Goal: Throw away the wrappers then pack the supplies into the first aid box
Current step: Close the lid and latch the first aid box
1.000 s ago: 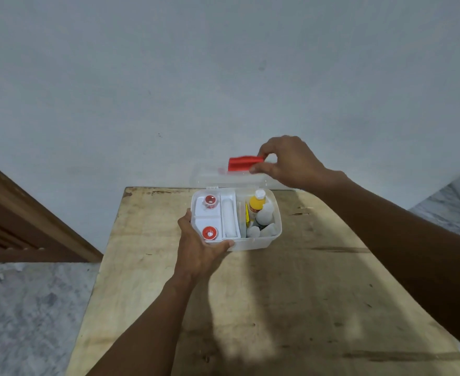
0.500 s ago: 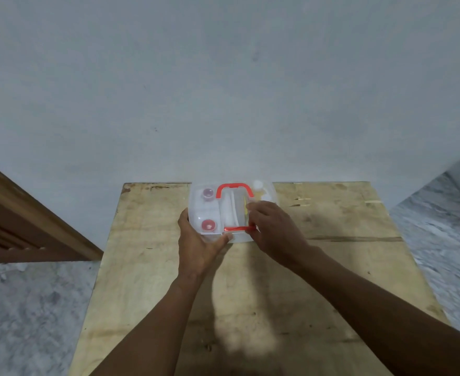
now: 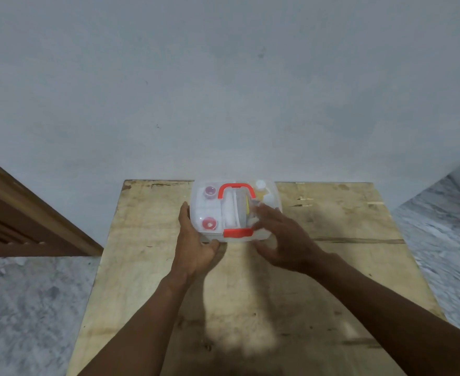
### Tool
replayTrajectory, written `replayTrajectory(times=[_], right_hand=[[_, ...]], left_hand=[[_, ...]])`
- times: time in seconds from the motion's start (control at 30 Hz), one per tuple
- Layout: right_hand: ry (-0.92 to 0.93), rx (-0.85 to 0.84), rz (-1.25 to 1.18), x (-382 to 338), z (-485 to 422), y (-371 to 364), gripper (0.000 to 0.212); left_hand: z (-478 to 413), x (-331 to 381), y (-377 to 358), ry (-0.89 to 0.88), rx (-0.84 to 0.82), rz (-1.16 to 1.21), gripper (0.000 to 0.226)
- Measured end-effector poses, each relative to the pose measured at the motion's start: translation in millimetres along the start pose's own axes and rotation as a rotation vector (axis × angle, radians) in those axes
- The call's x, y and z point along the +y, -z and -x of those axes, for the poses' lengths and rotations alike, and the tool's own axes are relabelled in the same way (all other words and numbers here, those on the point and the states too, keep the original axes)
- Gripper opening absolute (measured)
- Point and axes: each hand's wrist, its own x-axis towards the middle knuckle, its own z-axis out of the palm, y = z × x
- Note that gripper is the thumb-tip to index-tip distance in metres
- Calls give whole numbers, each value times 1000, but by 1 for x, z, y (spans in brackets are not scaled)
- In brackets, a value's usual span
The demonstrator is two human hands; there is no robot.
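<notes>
The clear plastic first aid box (image 3: 268, 191) stands at the far middle of the wooden table (image 3: 345, 253) with its lid down. A red handle (image 3: 236, 189) lies flat on the lid and a red latch (image 3: 237, 232) sits at the near edge. Through the lid show two red-capped jars (image 3: 209, 223), a white roll and a yellow bottle. My left hand (image 3: 194, 246) grips the box's near left corner. My right hand (image 3: 283, 237) hovers over the near right part of the lid, fingers spread and blurred, holding nothing.
A plain grey wall rises right behind the table's far edge. A brown wooden frame (image 3: 33, 213) stands at the left. Mottled grey stone floor (image 3: 28, 308) lies on both sides of the table.
The lid, held up by my right hand a second ago, has come down on the box. My right hand has slid from the lid toward me and opened. My left hand kept its grip.
</notes>
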Motion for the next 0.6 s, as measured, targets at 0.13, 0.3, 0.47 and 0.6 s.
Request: replayTrajectory(times=[0.13, 0.3, 0.47, 0.6], right_hand=[[-152, 197, 3, 14, -4, -8, 77], [-204, 265, 28, 19, -3, -35, 106], [-201, 349, 3, 26, -1, -53, 111], [-182, 434, -42, 27, -6, -59, 102]], left_hand=[[-1, -7, 5, -73, 26, -78, 98], [2, 2, 3, -90, -5, -176, 116], [-1, 4, 5, -98, -48, -145, 114], [-4, 4, -1, -79, -38, -59, 100]])
